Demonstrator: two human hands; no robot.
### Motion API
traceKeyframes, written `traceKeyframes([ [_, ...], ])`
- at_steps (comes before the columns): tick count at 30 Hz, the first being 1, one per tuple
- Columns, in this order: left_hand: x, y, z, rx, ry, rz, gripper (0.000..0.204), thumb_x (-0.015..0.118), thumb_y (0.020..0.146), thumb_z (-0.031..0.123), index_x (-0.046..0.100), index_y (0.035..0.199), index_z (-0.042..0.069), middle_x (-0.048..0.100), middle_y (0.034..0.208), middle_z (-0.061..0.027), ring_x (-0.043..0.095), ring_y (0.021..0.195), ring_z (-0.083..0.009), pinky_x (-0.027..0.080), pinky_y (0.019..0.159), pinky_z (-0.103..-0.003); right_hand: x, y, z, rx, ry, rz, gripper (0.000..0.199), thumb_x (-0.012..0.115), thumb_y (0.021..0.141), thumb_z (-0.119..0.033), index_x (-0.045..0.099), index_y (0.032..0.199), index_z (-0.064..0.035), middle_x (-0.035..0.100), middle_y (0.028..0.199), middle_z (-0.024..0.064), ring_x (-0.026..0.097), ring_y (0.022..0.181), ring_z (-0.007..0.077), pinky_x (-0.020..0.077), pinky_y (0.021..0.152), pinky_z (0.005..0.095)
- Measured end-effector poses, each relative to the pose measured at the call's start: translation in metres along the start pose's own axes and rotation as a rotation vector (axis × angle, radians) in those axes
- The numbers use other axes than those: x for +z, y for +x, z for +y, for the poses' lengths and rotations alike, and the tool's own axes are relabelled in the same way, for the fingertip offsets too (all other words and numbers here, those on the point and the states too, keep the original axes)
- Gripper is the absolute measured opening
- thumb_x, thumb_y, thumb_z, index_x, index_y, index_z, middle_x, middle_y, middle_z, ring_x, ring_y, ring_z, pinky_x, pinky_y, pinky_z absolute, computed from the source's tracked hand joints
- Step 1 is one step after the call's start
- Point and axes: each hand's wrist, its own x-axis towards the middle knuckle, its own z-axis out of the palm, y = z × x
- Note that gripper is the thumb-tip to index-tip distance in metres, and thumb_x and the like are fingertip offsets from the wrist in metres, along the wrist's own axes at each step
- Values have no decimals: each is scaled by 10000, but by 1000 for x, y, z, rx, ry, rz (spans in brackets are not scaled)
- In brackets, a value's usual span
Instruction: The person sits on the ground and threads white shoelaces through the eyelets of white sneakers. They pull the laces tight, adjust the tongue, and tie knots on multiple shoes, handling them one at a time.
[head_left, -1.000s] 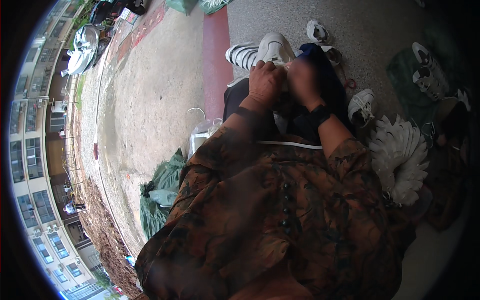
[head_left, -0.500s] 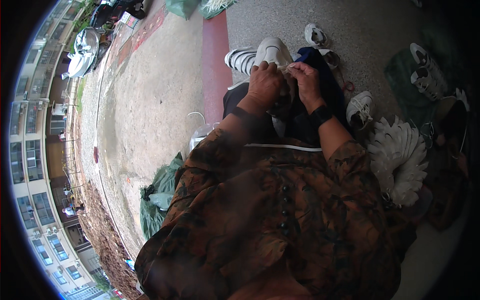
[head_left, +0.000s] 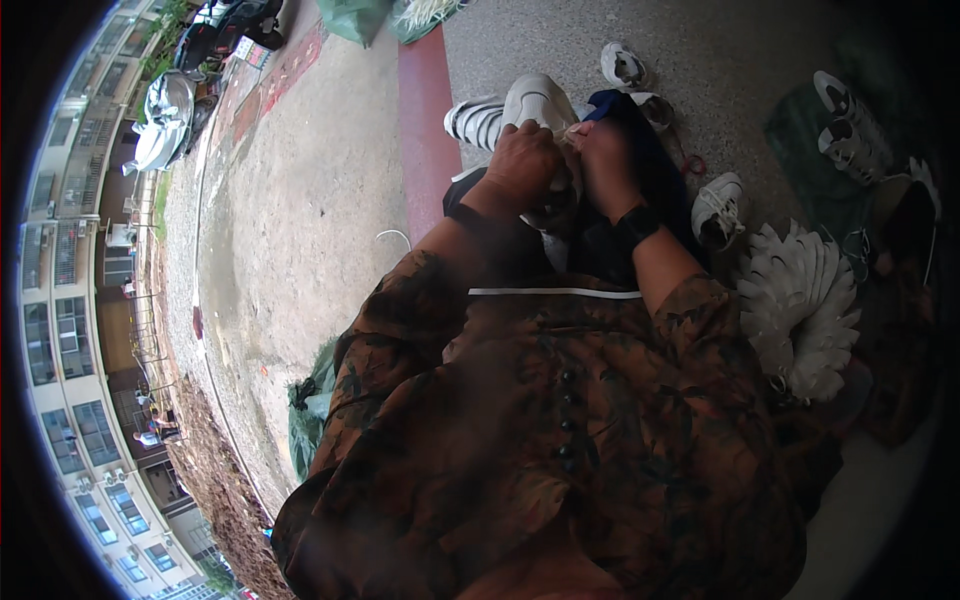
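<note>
A white shoe (head_left: 540,97) rests on my lap with its toe pointing away from me. My left hand (head_left: 522,165) is closed on the near part of the shoe, knuckles up. Just beside it, my right hand (head_left: 606,168) is bent in at the shoe's upper edge, its fingertips pinched together. Motion smears that hand, and what lies in the pinch is too small to make out. To the left of the toe lies a stack of white curved shoe pieces (head_left: 477,121).
White shoes (head_left: 719,210) lie on the ground at right, with more (head_left: 850,130) on a green sack farther right. A fanned bundle of white shoe pieces (head_left: 797,310) sits by my right elbow. Red-handled scissors (head_left: 693,163) lie near my knee. Green bags (head_left: 309,410) are at left.
My right hand has turned inward and drawn closer to my left hand, and is now blurred. My left hand stays at the shoe. The whole view has shifted slightly.
</note>
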Motion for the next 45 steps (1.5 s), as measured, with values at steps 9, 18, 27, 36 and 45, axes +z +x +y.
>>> traceKeyframes([
  [9, 31, 12, -27, -111, -562, 435, 107, 582, 697, 89, 619, 797, 78, 552, 819, -78, 543, 803, -275, 449, 713, -382, 6, 1, -1, 23, 59, 19, 78, 632, 791, -73, 651, 834, -11, 598, 730, -14, 525, 671, 46, 429, 623, 204],
  [18, 9, 1, -23, -474, -1369, 424, 146, 483, 919, 159, 518, 837, 44, 585, 743, -26, 503, 652, -73, 422, 582, -223, 8, -4, -11, 85, 136, -60, 56, 612, 804, -76, 643, 802, -30, 593, 707, -31, 524, 629, 38, 411, 563, 197],
  [27, 41, -50, -13, -774, -2146, 653, 105, 495, 922, 128, 507, 835, 71, 476, 693, 20, 431, 587, -68, 383, 552, -203, 33, -5, -17, -648, -914, -117, 38, 604, 729, -62, 627, 740, -34, 570, 668, 152, 578, 635, 277, 453, 591, 393],
  [36, 38, -58, -13, -696, -2229, 767, 109, 489, 920, 118, 498, 825, 66, 491, 715, -1, 434, 616, -77, 385, 550, -202, 41, -4, -39, -449, -1500, -368, 55, 557, 677, -27, 611, 679, -24, 609, 723, 171, 594, 769, 344, 487, 675, 434],
  [45, 40, -66, -11, -498, -2177, 603, 107, 510, 912, 130, 516, 840, 52, 528, 708, -13, 461, 624, -89, 394, 596, -214, 43, 3, -41, -434, -1597, -431, 78, 545, 686, -53, 617, 685, -20, 613, 742, 182, 593, 768, 356, 477, 697, 450],
])
